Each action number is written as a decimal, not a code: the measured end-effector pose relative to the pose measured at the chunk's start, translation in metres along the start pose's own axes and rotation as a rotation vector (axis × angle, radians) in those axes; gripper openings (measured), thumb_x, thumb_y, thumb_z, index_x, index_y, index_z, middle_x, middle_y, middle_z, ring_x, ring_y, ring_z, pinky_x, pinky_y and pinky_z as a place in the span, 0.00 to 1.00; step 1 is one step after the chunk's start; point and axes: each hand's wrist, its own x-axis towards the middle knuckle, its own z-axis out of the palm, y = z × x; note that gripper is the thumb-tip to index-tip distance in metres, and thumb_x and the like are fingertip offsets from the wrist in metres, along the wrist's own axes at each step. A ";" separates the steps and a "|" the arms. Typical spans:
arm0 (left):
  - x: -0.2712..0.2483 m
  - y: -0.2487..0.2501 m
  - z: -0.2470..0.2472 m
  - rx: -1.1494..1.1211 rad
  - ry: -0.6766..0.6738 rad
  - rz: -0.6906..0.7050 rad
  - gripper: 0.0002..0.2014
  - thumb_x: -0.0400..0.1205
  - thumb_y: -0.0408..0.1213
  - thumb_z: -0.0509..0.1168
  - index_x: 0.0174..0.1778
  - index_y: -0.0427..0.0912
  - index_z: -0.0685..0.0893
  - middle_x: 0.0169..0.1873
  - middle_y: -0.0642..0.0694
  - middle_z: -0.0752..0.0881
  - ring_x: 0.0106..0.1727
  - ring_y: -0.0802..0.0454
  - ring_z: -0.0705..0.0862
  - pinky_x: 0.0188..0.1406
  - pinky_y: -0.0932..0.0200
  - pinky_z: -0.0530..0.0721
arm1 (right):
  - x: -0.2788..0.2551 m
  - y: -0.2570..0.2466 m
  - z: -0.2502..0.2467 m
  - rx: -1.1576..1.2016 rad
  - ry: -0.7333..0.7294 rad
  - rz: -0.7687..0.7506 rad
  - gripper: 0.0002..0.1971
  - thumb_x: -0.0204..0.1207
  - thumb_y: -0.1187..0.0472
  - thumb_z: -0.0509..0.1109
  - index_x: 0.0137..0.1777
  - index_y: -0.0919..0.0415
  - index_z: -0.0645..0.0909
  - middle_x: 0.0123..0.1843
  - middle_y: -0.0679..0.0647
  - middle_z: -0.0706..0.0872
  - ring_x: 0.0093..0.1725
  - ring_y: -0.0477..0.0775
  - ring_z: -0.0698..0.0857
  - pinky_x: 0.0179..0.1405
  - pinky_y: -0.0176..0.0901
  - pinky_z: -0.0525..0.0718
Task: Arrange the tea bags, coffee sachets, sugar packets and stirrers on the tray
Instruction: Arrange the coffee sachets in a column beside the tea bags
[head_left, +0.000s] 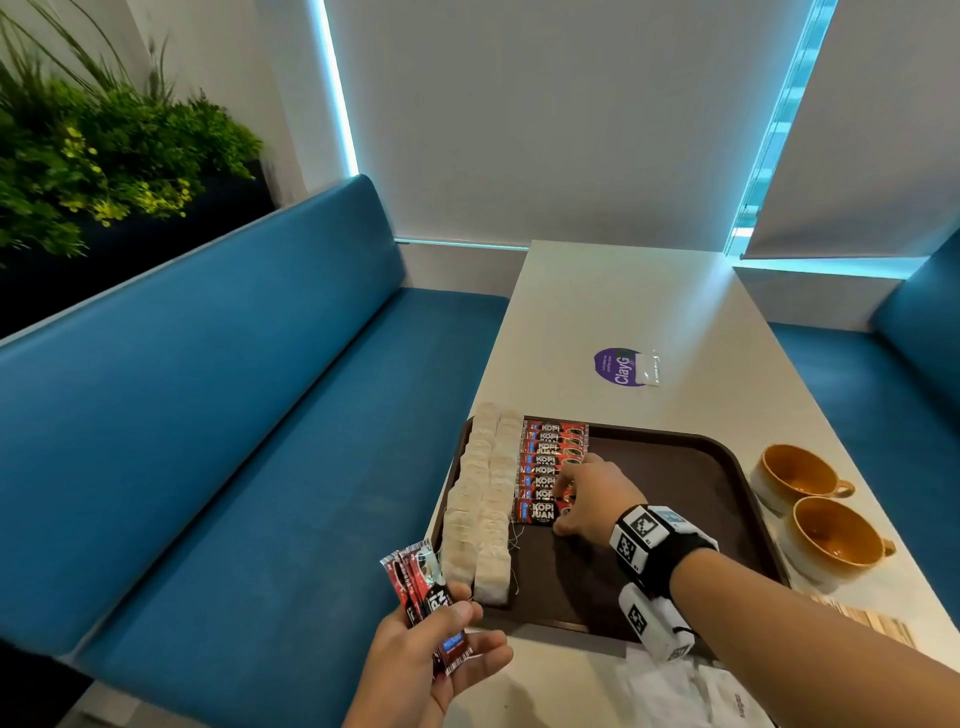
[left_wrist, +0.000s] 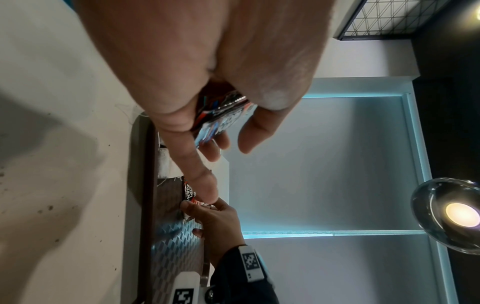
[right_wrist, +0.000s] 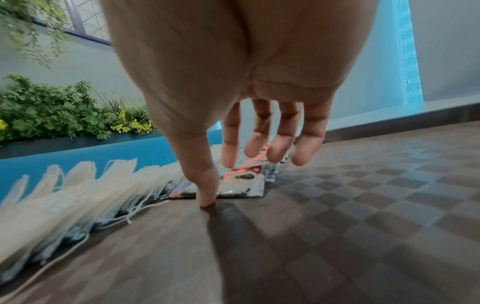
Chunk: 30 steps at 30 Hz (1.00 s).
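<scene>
Laying a column of overlapping coffee sachets (head_left: 551, 467) beside two rows of tea bags (head_left: 480, 501) on the brown tray (head_left: 691, 470) is the step shown from the head view; the right hand (head_left: 587, 501) rests with relaxed, uncurled fingers over the nearest sachet, while a spare bundle of sachets (head_left: 423, 597) is gripped by the left hand (head_left: 431, 660) off the tray's near-left corner. From the left wrist, the bundle (left_wrist: 221, 121) is seen pinched between thumb and fingers. From the right wrist, the thumb (right_wrist: 205, 185) is planted on the tray floor at the sachet's near edge, the fingers (right_wrist: 259, 142) hovering above the printed face. An even overlap is best kept by squaring each sachet against the tea-bag row, with loose strings (right_wrist: 130, 214) kept clear of being trapped underneath.
</scene>
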 end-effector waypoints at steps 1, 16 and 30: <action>0.000 0.000 -0.001 -0.005 -0.008 0.004 0.11 0.80 0.17 0.66 0.59 0.23 0.83 0.48 0.26 0.84 0.37 0.26 0.89 0.38 0.32 0.92 | -0.002 -0.001 -0.002 0.007 -0.008 -0.005 0.22 0.61 0.48 0.87 0.52 0.40 0.81 0.64 0.46 0.76 0.64 0.53 0.79 0.65 0.54 0.86; -0.037 -0.007 0.017 0.206 -0.283 0.170 0.13 0.83 0.20 0.65 0.63 0.28 0.83 0.53 0.24 0.90 0.50 0.22 0.90 0.41 0.42 0.94 | -0.148 -0.054 -0.057 0.645 0.061 -0.325 0.11 0.76 0.53 0.81 0.56 0.42 0.87 0.48 0.46 0.88 0.39 0.35 0.84 0.42 0.25 0.80; -0.054 -0.019 0.030 0.290 -0.208 0.273 0.08 0.75 0.21 0.74 0.49 0.25 0.87 0.38 0.30 0.89 0.33 0.44 0.88 0.32 0.59 0.87 | -0.226 -0.003 -0.044 0.954 -0.032 -0.207 0.08 0.80 0.71 0.75 0.54 0.59 0.90 0.45 0.61 0.93 0.34 0.59 0.89 0.35 0.52 0.91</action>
